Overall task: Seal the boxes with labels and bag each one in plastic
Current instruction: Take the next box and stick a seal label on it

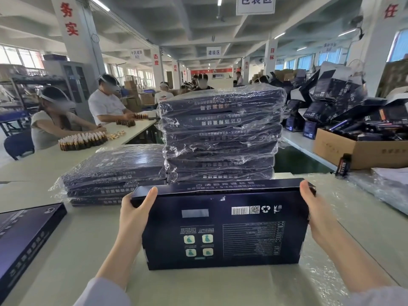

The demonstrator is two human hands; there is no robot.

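A flat dark blue box (223, 230) stands on its long edge on the table in front of me, its printed back with barcode facing me. My left hand (132, 215) grips its left end and my right hand (320, 217) grips its right end. Just behind it rises a tall stack of bagged boxes (220, 133) wrapped in clear plastic. A lower stack of bagged boxes (114, 175) lies to its left. Another unbagged dark box (24, 237) lies flat at the table's left edge. Clear plastic bags (384, 186) lie at the right.
A cardboard carton (357, 153) of dark packs and a loose heap of open boxes (331, 102) fill the right side. A small dark bottle (343, 165) stands by the carton. At the left table two seated people handle brown vials (84, 140).
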